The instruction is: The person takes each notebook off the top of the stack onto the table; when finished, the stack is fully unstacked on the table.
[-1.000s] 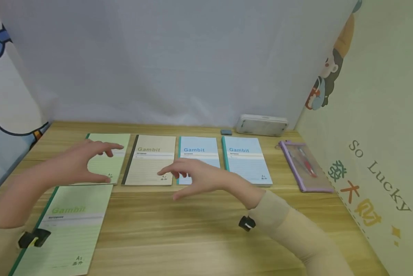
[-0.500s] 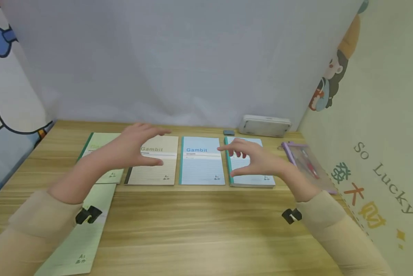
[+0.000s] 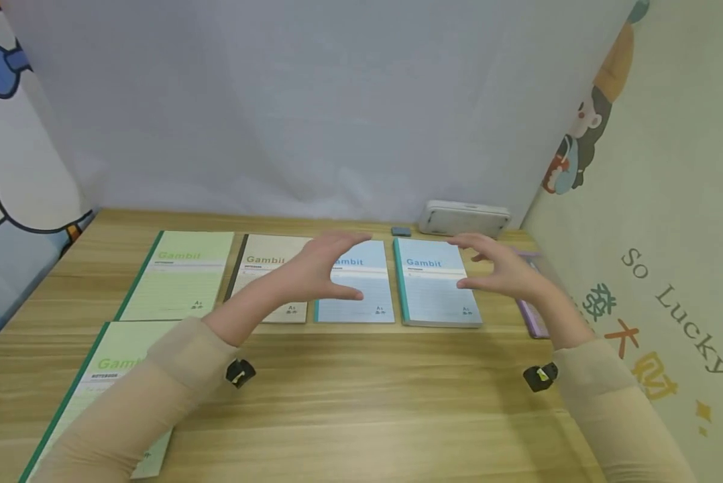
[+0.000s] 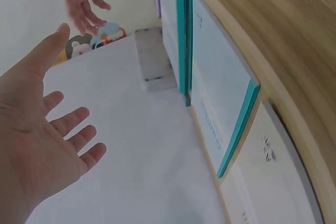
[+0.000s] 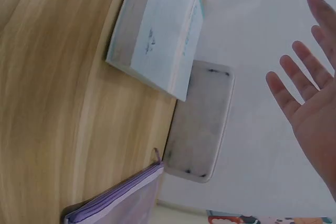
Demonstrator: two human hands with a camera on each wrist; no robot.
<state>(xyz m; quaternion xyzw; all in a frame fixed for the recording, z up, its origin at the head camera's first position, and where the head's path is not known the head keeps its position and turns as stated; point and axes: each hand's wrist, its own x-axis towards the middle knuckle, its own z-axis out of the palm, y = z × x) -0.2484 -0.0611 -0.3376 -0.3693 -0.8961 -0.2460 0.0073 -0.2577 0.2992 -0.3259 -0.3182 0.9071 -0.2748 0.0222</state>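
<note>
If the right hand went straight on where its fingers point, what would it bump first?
Probably the bare left hand, opposite the bare right hand in the head view, seemingly after passing above the thick light-blue rectangular paper notebook. Depth is unclear.

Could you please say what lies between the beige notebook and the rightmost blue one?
Another blue notebook lies there in the head view, partly hidden by the left hand.

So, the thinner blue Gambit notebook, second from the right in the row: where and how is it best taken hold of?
Probably pinch the thinner blue Gambit notebook at the middle of its near edge, coming from the front. It lies flat and thin on the table, so only an edge offers grip, while the beige Gambit notebook sits close on its left.
</note>
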